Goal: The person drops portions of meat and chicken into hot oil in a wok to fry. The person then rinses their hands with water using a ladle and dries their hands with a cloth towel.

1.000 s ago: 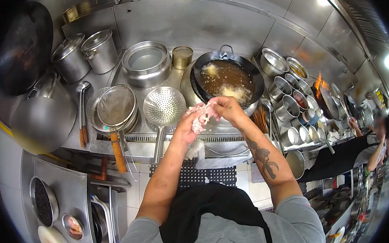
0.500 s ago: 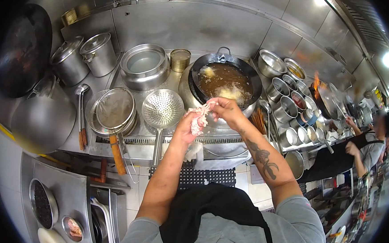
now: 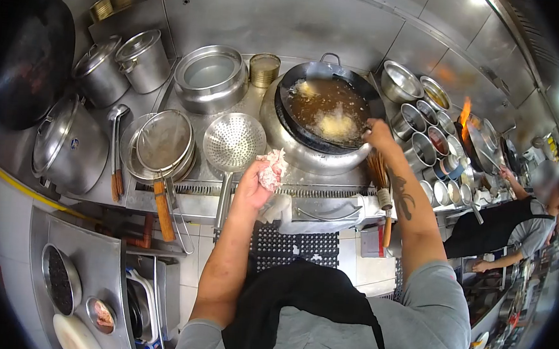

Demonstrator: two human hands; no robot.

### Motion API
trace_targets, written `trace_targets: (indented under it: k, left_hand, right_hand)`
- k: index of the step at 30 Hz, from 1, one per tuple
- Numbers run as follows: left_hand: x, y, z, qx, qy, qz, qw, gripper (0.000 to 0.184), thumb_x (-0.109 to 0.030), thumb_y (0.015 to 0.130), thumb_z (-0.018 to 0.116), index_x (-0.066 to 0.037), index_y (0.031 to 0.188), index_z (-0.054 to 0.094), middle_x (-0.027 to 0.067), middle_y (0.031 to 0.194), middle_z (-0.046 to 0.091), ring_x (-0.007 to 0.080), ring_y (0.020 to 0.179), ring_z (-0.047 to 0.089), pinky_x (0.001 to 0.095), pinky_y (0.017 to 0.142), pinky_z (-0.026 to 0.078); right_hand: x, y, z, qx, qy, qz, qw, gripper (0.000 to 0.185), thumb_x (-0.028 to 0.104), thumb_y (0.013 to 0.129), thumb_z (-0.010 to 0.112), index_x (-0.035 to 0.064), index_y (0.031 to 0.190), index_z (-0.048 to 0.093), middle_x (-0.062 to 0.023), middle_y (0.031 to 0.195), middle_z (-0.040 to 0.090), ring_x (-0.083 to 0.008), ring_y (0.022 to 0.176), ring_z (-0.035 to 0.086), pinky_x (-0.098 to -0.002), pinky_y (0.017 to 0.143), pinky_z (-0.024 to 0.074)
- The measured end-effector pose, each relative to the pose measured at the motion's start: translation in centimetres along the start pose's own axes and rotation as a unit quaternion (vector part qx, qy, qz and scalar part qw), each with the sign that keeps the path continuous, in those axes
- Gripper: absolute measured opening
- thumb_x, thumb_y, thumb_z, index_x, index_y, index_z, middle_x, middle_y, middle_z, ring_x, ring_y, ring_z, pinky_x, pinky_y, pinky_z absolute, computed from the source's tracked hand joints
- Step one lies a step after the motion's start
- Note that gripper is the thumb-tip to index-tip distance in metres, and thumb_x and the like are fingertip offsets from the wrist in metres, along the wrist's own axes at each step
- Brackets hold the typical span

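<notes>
My left hand (image 3: 250,187) is closed around a pale pink, floury clump of what looks like raw meat (image 3: 271,169), held in front of the perforated ladle. My right hand (image 3: 379,136) is at the right rim of a black wok (image 3: 286,125), its fingers bent and close together; what they hold, if anything, is hidden. Brown oil (image 3: 319,108) bubbles in the wok. A large pale frying piece (image 3: 335,125) foams near the front, and a smaller frying piece (image 3: 306,88) floats at the back left.
The perforated ladle (image 3: 230,139) and wire strainers (image 3: 164,140) lie left of the wok. A bamboo brush (image 3: 379,174) hangs at the counter's front edge. Metal containers (image 3: 407,120) crowd the right side, where flames (image 3: 465,115) rise near a co-worker (image 3: 513,221).
My right hand has left the clump in my left hand and moved right to the wok's rim. My left hand has shifted slightly left, still holding the clump.
</notes>
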State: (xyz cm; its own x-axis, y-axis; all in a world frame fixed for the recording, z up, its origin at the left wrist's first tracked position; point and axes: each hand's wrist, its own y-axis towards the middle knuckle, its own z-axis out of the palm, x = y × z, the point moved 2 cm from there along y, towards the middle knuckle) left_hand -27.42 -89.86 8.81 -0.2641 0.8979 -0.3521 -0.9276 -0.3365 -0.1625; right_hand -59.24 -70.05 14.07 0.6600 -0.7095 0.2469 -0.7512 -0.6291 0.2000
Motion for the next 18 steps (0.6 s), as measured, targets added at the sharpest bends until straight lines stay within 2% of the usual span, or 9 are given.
trace_targets:
  k: [1,4,6,7,10,11,13,16,18]
  left_hand:
    - [-0.1,-0.1,-0.2,-0.004,0.0,0.0,1.0,0.022,-0.009,0.08,0.053,-0.002,0.101,0.056,0.0089,0.088,0.061,0.0179,0.07,0.06,0.0293,0.059,0.05]
    - [-0.2,0.2,-0.1,0.008,0.035,-0.014,0.999,0.023,-0.008,0.08,0.053,-0.001,0.101,0.056,0.0087,0.086,0.061,0.0187,0.069,0.06,0.03,0.06,0.051]
    - [0.4,1.2,0.0,0.029,0.074,-0.025,0.997,0.023,-0.008,0.08,0.053,-0.001,0.101,0.056,0.0085,0.084,0.062,0.0189,0.067,0.06,0.0299,0.058,0.051]
    - [0.6,1.3,0.7,0.034,0.076,-0.026,0.996,0.023,-0.008,0.08,0.053,-0.001,0.101,0.056,0.0085,0.084,0.062,0.0189,0.067,0.06,0.0299,0.058,0.051]
    - [1.3,1.8,2.6,0.063,0.07,-0.04,0.995,0.02,-0.009,0.081,0.053,-0.001,0.099,0.058,0.008,0.083,0.062,0.0174,0.065,0.061,0.0281,0.055,0.051]
    - [1.4,2.1,2.8,0.068,0.071,-0.043,0.994,0.02,-0.009,0.081,0.053,-0.001,0.099,0.058,0.008,0.083,0.062,0.0174,0.065,0.061,0.0281,0.055,0.051]
    - [1.5,2.3,3.3,0.056,0.119,-0.016,0.991,0.021,-0.008,0.081,0.053,-0.002,0.1,0.057,0.0075,0.085,0.062,0.0169,0.067,0.061,0.0277,0.057,0.051]
    - [1.4,2.2,3.4,0.039,0.142,-0.006,0.989,0.021,-0.005,0.08,0.052,-0.001,0.101,0.054,0.0081,0.088,0.061,0.0172,0.069,0.06,0.0288,0.06,0.051]
    - [1.3,2.1,3.6,0.036,0.155,-0.009,0.987,0.021,-0.004,0.081,0.05,-0.001,0.101,0.054,0.0085,0.087,0.06,0.0174,0.069,0.06,0.0294,0.061,0.051]
  right_hand:
    - [0.3,0.1,-0.9,-0.046,0.02,-0.032,0.998,0.044,0.006,0.069,0.067,-0.0038,0.111,0.058,-0.024,0.102,0.061,-0.0366,0.094,0.06,-0.0365,0.086,0.0468]
    - [4.8,-1.3,-5.1,-0.106,0.06,-0.089,0.989,0.039,0.006,0.073,0.065,-0.0033,0.11,0.058,-0.0187,0.098,0.063,-0.0279,0.083,0.063,-0.033,0.078,0.05]
    - [9.8,-3.1,-6.0,-0.017,0.237,-0.126,0.963,0.031,0.007,0.073,0.062,0.0035,0.104,0.063,-0.0192,0.093,0.064,-0.0276,0.083,0.063,-0.0314,0.075,0.0505]
    - [12.4,-4.3,-5.8,0.005,0.255,-0.181,0.95,0.032,0.011,0.075,0.063,0.0038,0.106,0.062,-0.0127,0.09,0.065,-0.0192,0.075,0.063,-0.0286,0.069,0.0505]
    - [17.8,-7.2,-3.9,0.254,0.311,-0.116,0.909,0.053,0.022,0.079,0.066,0.0059,0.126,0.047,-0.01,0.088,0.064,-0.0142,0.067,0.058,-0.0283,0.063,0.0488]
    - [18.5,-7.7,-2.7,0.276,0.386,-0.085,0.876,0.04,0.02,0.08,0.065,0.0035,0.116,0.055,-0.0095,0.082,0.064,-0.013,0.065,0.057,-0.0277,0.06,0.0483]
    - [19.0,-7.5,-1.4,0.231,0.364,-0.148,0.89,0.024,0.014,0.08,0.062,0.0004,0.1,0.062,-0.0071,0.074,0.063,-0.0119,0.061,0.056,-0.0258,0.053,0.0476]
    - [18.5,-7.5,-1.7,0.198,0.406,-0.1,0.887,0.012,0.007,0.08,0.06,-0.0011,0.088,0.065,-0.0034,0.068,0.061,-0.0094,0.055,0.055,-0.0233,0.046,0.0458]
    - [18.1,-7.4,-1.5,0.193,0.421,-0.076,0.883,0.012,0.006,0.079,0.06,-0.0012,0.088,0.065,-0.0028,0.068,0.061,-0.0083,0.053,0.053,-0.0227,0.044,0.0453]
